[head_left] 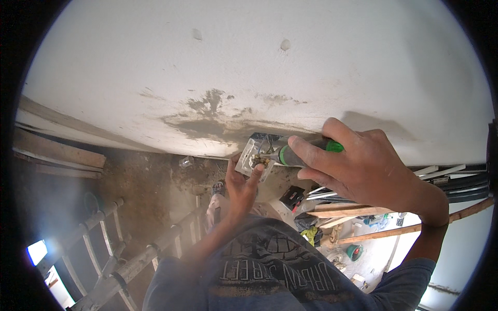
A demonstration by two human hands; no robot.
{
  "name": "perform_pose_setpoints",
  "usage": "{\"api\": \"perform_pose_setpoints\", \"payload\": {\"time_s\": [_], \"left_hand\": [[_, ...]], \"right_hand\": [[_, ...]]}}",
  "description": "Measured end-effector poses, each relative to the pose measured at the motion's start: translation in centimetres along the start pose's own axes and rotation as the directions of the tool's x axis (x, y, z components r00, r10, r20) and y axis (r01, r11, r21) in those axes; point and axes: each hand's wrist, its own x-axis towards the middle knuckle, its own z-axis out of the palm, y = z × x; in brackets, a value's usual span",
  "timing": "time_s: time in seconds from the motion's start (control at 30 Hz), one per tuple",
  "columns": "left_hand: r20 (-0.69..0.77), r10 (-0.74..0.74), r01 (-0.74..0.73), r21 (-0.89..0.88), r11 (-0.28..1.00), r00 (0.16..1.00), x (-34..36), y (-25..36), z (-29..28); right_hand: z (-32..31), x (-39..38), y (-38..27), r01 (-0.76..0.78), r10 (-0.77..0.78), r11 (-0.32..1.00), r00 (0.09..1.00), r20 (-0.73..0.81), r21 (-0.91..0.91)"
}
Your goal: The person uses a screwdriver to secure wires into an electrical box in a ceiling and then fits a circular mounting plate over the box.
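My left hand [241,192] grips a white electrical faceplate [245,163] by its edge, fingers and thumb on either side. Its back is turned up and shows brass-coloured terminals. Closed around the dark handle of a green-banded screwdriver [296,154] is my right hand [371,160]. The screwdriver's tip meets the terminal area; which screw it touches is too small to tell. Behind the faceplate, a dark recess [265,137] with wires opens in the white wall [311,78]. Part of the recess is hidden by the faceplate and screwdriver.
Grey smeared plaster [207,127] surrounds the recess. A ladder [111,277] stands at lower left, near wooden boards [57,147]. On the right lie timber strips [347,211], black pipes [467,189], a black box [292,198] and a green bucket [355,252].
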Motion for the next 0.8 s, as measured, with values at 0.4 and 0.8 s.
{"api": "perform_pose_setpoints", "payload": {"time_s": [0.4, 0.8], "left_hand": [[0.001, -0.005, 0.005, 0.047, 0.999, 1.000, -0.2, 0.8, 0.1], [0.004, 0.009, -0.009, 0.010, 1.000, 1.000, -0.2, 0.6, 0.2]], "right_hand": [[-0.8, 0.2, -0.7, -0.042, 0.043, 0.990, 0.999, 0.001, 0.136], [-0.7, -0.1, -0.1, 0.015, -0.024, 0.998, 0.990, 0.136, 0.068]]}}
